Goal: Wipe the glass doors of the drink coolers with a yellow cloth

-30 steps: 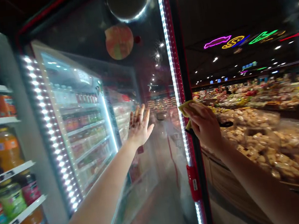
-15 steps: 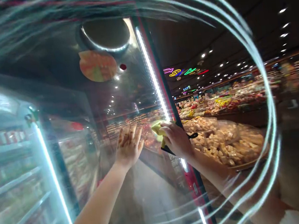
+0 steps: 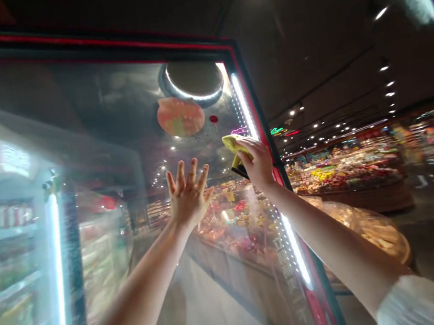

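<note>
A tall glass door (image 3: 233, 297) with a dark, red-edged frame fills the middle of the head view. My left hand (image 3: 190, 195) lies on the glass with its fingers spread and holds nothing. To its right and a little higher, my right hand (image 3: 258, 161) grips a yellow cloth (image 3: 234, 143) against the glass, beside the lit strip of the door frame. A dark flat edge shows below the cloth under my fingers; what it belongs to I cannot tell. A round mirror-like shape (image 3: 193, 78) and an orange sticker (image 3: 181, 116) appear in the upper part of the pane.
Lit shelves with goods (image 3: 6, 251) stand at the left, blurred. Beyond the door on the right are a round bin of packed food (image 3: 379, 232) and a long display of colourful goods (image 3: 344, 170). The dark frame edge (image 3: 262, 114) runs down past my right hand.
My right hand has moved up the glass with the yellow cloth. The fingers of my left hand are spread wider. The view has shifted, so the door's top frame now shows.
</note>
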A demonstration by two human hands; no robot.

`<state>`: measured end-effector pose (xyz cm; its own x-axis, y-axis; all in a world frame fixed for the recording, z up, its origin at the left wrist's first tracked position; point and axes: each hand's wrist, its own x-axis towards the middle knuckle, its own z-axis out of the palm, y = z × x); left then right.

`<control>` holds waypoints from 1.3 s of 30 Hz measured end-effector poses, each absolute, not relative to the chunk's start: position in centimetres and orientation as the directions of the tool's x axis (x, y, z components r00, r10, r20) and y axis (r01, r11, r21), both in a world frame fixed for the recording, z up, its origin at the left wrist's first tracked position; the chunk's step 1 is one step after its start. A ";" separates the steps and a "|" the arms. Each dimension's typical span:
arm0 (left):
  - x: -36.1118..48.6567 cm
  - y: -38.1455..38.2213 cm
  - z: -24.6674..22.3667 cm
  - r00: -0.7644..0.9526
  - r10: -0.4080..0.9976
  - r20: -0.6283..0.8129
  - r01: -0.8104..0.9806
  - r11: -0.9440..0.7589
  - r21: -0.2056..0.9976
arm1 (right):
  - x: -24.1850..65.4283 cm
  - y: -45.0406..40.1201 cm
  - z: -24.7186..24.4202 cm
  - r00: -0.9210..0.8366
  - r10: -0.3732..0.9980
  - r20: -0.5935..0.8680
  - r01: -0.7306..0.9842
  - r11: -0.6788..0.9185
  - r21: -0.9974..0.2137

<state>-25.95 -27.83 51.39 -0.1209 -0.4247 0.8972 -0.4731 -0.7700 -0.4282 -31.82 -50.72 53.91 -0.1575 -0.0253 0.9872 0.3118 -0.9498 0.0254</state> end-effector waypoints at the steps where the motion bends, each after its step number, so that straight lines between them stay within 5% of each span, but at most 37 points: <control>1: -25.8 -27.7 51.7 -0.122 -0.409 0.904 -0.469 -0.779 -0.416 | -31.4 -50.3 54.4 -0.140 -0.006 0.990 0.248 -0.968 0.029; 9: -25.2 -26.9 51.5 -0.175 -0.397 0.901 -0.448 -0.783 -0.432 | -31.6 -50.6 52.5 0.018 0.261 0.965 0.048 -0.964 0.260; 16: -25.4 -26.7 51.6 -0.171 -0.400 0.901 -0.451 -0.781 -0.432 | -30.3 -48.1 59.2 -0.067 -0.003 0.998 0.026 -1.000 -0.002; 22: -25.0 -26.3 51.5 -0.211 -0.425 0.880 -0.458 -0.753 -0.473 | -31.6 -49.5 54.8 0.044 0.246 0.968 0.001 -0.969 0.246; 30: -25.1 -26.1 51.5 -0.195 -0.429 0.882 -0.478 -0.744 -0.467 | -30.4 -47.7 61.3 -0.095 -0.107 0.990 0.050 -0.994 -0.102; 35: -25.0 -26.1 51.5 -0.206 -0.431 0.878 -0.481 -0.737 -0.475 | -30.4 -48.2 56.1 -0.005 0.212 0.977 0.034 -0.977 0.212; 39: -25.4 -26.5 51.5 -0.196 -0.415 0.888 -0.492 -0.742 -0.456 | -31.7 -50.4 56.6 0.059 0.199 0.978 -0.002 -0.980 0.200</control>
<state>-25.41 -26.51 51.55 -0.1964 -0.4152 0.8883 -0.4921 -0.7418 -0.4556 -31.67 -50.40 56.58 0.0587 0.1991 0.9782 -0.0019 -0.9799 0.1996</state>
